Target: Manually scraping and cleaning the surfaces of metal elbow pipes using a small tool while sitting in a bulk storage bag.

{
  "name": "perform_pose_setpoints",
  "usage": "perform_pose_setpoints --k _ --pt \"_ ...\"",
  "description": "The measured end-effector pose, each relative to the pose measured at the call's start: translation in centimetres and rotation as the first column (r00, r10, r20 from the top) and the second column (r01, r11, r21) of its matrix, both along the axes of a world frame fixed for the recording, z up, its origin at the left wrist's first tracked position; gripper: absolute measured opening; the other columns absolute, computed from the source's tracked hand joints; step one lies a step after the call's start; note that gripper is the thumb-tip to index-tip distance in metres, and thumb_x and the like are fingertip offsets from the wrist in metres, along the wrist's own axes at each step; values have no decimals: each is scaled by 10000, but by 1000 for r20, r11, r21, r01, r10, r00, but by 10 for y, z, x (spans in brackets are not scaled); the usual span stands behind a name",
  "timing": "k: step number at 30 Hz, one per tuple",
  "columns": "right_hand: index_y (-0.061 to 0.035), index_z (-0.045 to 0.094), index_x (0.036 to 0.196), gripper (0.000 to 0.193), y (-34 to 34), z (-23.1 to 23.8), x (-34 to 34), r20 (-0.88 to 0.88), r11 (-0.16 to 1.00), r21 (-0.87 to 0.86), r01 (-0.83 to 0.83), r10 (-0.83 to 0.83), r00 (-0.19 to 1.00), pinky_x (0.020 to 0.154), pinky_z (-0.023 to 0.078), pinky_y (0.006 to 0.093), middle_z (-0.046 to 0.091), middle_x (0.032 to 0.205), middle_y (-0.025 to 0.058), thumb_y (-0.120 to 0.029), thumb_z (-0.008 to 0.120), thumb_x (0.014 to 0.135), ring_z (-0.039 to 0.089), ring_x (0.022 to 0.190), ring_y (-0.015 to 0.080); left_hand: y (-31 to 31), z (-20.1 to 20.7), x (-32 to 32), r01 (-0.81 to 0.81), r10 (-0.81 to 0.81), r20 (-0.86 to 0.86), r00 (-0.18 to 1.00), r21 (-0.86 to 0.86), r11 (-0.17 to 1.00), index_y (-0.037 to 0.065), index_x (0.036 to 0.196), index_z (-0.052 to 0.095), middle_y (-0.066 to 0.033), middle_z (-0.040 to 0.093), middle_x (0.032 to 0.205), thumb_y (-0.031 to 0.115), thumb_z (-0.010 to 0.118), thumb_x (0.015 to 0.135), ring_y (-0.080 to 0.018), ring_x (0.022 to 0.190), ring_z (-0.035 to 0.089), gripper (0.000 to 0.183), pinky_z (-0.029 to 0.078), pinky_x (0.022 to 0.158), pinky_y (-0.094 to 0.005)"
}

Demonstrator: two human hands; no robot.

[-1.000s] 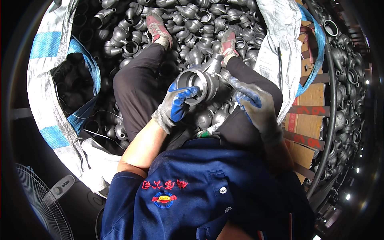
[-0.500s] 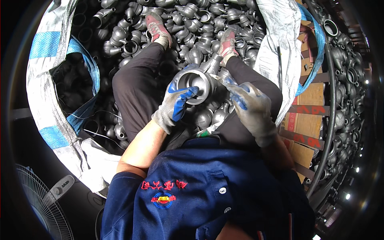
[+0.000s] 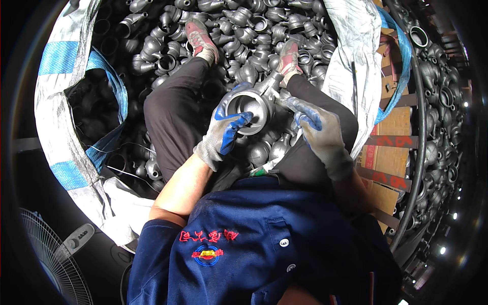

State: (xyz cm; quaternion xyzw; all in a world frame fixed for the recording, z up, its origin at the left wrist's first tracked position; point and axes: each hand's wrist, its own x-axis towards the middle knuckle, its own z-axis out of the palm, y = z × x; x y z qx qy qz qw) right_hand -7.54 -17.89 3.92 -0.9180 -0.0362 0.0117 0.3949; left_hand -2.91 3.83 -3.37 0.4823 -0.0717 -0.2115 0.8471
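A grey cast-metal housing (image 3: 265, 99) with a wide round mouth and a narrow spout is held above my lap. My left hand (image 3: 226, 122), in a grey and blue coated glove, grips its rim. The thumb reaches into the mouth and the fingers wrap round the outside. Beside the housing's right flank is my right hand (image 3: 317, 127), gloved alike, with fingers drawn together and pointing at the casting. A thin pale sliver shows near those fingertips; I cannot make out what it is, nor whether the fingertips touch the metal.
Many similar castings (image 3: 244, 30) lie heaped around my legs and shoes. A white woven bulk bag (image 3: 66, 117) with blue straps surrounds them. To the right are cardboard (image 3: 394, 122), slats with red marks and a dark curved rail (image 3: 419, 152). A fan (image 3: 53, 254) stands lower left.
My right hand has shifted slightly and its fingers have turned a little. The left hand and the casting stay nearly in place, the casting tilting very slightly.
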Motion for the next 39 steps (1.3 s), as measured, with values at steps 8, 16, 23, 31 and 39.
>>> perform_pose_setpoints --k 8,16,23,31,39 --pt "39 574 1169 342 1 16 -1 -283 885 409 223 -109 953 728 476 203 656 959 80 -5 564 830 597 818 68 4 -7 -2 4 -21 -165 986 -98 995 -8 1285 440 -86 561 1163 85 657 774 -160 1078 532 563 441 920 -295" --pt "20 567 1187 355 5 -24 -8 -113 879 453 148 -107 988 702 493 210 644 1003 66 31 596 834 607 845 79 5 -15 0 136 -201 -342 918 -204 969 21 1146 531 -86 617 1012 103 569 818 -192 909 618 340 517 765 -297" --pt "-34 597 1178 357 -27 -4 -30 -355 735 606 306 -95 930 678 461 201 660 1012 46 39 581 829 580 834 55 3 -10 0 66 -48 -157 986 111 992 7 1174 507 -117 610 1026 83 544 801 -222 870 618 383 518 690 -313" --pt "-5 527 1248 389 -118 -4 -66 -213 507 521 687 -702 680 446 323 147 641 789 16 7 515 859 423 513 -8 -12 -107 21 216 -289 -77 954 847 485 46 1272 474 -122 613 1085 -29 588 727 -175 930 604 562 503 768 -280" --pt "-25 568 1208 375 -157 -71 -84 -113 583 333 741 -756 645 698 471 220 645 986 63 26 529 838 595 812 109 -5 -158 40 40 -594 120 796 968 250 42 1281 467 -167 558 1167 108 683 679 -336 1088 530 643 441 912 -392"
